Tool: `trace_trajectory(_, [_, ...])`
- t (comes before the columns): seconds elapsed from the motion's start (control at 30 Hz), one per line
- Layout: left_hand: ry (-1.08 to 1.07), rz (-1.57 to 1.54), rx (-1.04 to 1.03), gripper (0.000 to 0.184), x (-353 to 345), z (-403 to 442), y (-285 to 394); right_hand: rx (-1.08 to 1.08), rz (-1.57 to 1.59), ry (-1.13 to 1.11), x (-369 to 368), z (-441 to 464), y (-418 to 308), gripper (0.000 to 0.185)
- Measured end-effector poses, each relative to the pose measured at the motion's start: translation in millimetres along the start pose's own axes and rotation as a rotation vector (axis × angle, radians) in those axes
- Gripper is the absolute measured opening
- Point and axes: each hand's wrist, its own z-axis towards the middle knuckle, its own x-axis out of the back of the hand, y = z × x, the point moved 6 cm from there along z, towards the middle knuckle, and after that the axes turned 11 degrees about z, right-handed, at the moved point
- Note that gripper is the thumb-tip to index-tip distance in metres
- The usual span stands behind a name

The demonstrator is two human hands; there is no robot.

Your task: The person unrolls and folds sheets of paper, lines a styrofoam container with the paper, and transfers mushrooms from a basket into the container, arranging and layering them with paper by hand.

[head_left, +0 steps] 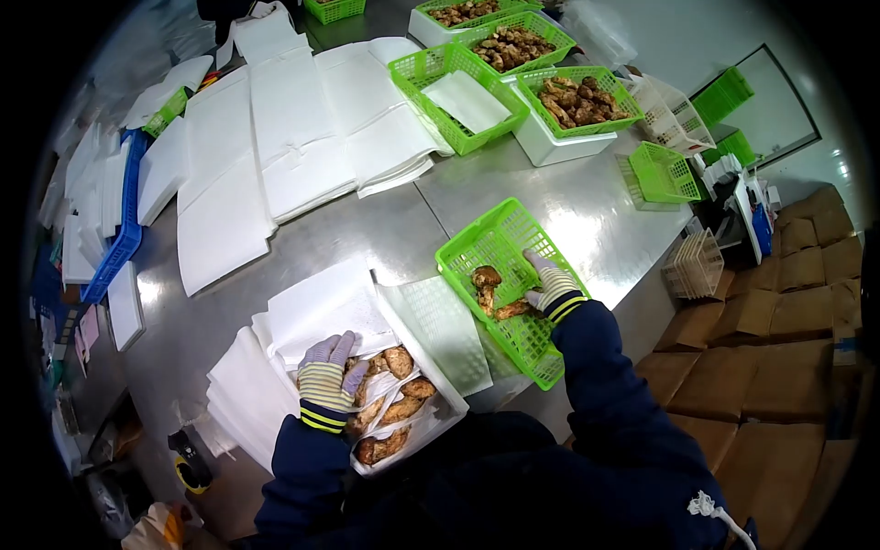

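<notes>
My left hand [330, 374], in a striped knit glove with pale finger ends, rests at the left side of a white foam box [456, 403]. Its fingers are stretched out, with the thumb apart beside the mushrooms. Inside the box, several brown mushrooms [401, 410] lie among white paper. My right hand [553, 282], gloved alike, reaches into a green plastic basket [516, 346] with finger and thumb spread. Its thumb is close to a mushroom [513, 310]; whether they touch I cannot tell. Another mushroom [486, 277] with a broad cap lies beside it.
Stacked white foam sheets [302, 137] cover the far left of the metal table [357, 220]. Behind stand a green basket with a white sheet [467, 99] and a mushroom-filled basket [579, 101] on a foam box. Brown cartons [752, 367] stack up at right; a tape dispenser [190, 463] lies at left.
</notes>
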Motion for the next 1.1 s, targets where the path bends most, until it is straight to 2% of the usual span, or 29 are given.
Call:
trace_trajectory(0.07, [0.18,-0.127,0.081,0.046,13.8,-5.6,-9.7,-0.009,-0.175,-0.117,-31.1,17.9,-28.7,0.083])
trace_trajectory(0.1, [0.235,-0.12,0.104,0.042,17.8,-7.1,-14.4,0.081,-0.222,-0.166,-51.7,33.6,-27.5,0.082])
trace_trajectory(0.13, [0.307,-0.12,0.099,0.039,26.5,-7.9,-16.6,0.067,-0.234,-0.249,-66.8,43.5,-28.8,0.082])
trace_trajectory(0.2, [0.325,-0.188,0.179,0.036,46.8,-11.2,-22.1,0.063,-0.244,-0.359,-76.6,58.7,-30.2,0.076])
trace_trajectory(0.23, [0.33,-0.187,0.184,0.036,43.8,-17.4,-33.0,0.104,-0.218,-0.362,-82.1,79.7,-2.1,0.068])
trace_trajectory(0.27, [0.339,-0.181,0.199,0.036,44.3,-24.2,-41.8,0.096,-0.199,-0.258,-60.7,73.2,-15.2,0.061])
trace_trajectory(0.3, [0.334,-0.181,0.231,0.037,43.6,-30.9,-50.1,-0.009,-0.178,-0.134,-36.7,60.0,-22.1,0.059])
trace_trajectory(0.33, [0.331,-0.185,0.265,0.038,41.5,-37.0,-56.3,0.062,-0.215,0.002,-19.6,57.9,-19.7,0.059])
trace_trajectory(0.4, [0.323,-0.234,0.325,0.042,36.0,-45.7,-63.2,0.084,-0.003,0.311,8.9,47.1,-20.8,0.06])
trace_trajectory(0.47, [0.309,-0.293,0.313,0.049,31.4,-44.2,-56.2,0.175,0.218,0.326,26.9,20.0,-84.5,0.058])
trace_trajectory(0.53, [0.285,-0.25,0.185,0.065,38.4,-27.9,-37.5,0.241,0.488,0.246,-4.5,14.6,-107.5,0.055])
trace_trajectory(0.6, [0.281,-0.224,0.091,0.075,32.2,-16.0,-24.4,0.336,0.365,0.066,-40.0,0.3,-170.3,0.056])
trace_trajectory(0.67, [0.259,-0.358,0.151,0.081,28.5,-10.1,-23.2,0.195,0.246,-0.147,-81.3,0.7,-201.3,0.058])
trace_trajectory(0.7, [0.239,-0.368,0.174,0.082,26.1,-8.4,-26.1,0.249,0.172,-0.162,-97.3,5.4,-208.6,0.056])
trace_trajectory(0.73, [0.235,-0.382,0.192,0.071,24.8,-6.6,-29.9,0.304,0.097,-0.177,-110.8,11.0,-214.1,0.055])
trace_trajectory(0.8, [-0.014,-0.274,0.235,0.052,13.8,0.2,-41.1,0.147,0.01,-0.319,-119.7,18.1,-226.0,0.056])
trace_trajectory(0.83, [-0.134,-0.185,0.217,0.041,8.4,4.1,-42.9,0.018,0.076,-0.435,-126.0,22.2,-223.8,0.065])
trace_trajectory(0.87, [-0.251,-0.097,0.198,0.031,2.3,5.8,-44.0,0.012,0.059,-0.41,-122.5,26.8,-225.2,0.063])
trace_trajectory(0.93, [-0.131,-0.021,0.205,0.029,3.2,1.1,-42.9,0.025,0.043,-0.301,-117.4,33.3,-217.9,0.061])
trace_trajectory(1.0, [-0.193,-0.032,0.212,0.031,-4.6,2.8,-44.1,0.086,0.124,-0.252,-114.9,30.9,-212.0,0.059])
trace_trajectory(1.07, [0.085,-0.098,0.118,0.036,3.2,5.3,-37.9,0.221,0.316,-0.299,-116.9,15.6,-219.2,0.058])
trace_trajectory(1.1, [0.098,-0.099,0.062,0.04,1.1,6.8,-33.6,0.354,0.292,-0.352,-114.6,8.0,-226.2,0.062])
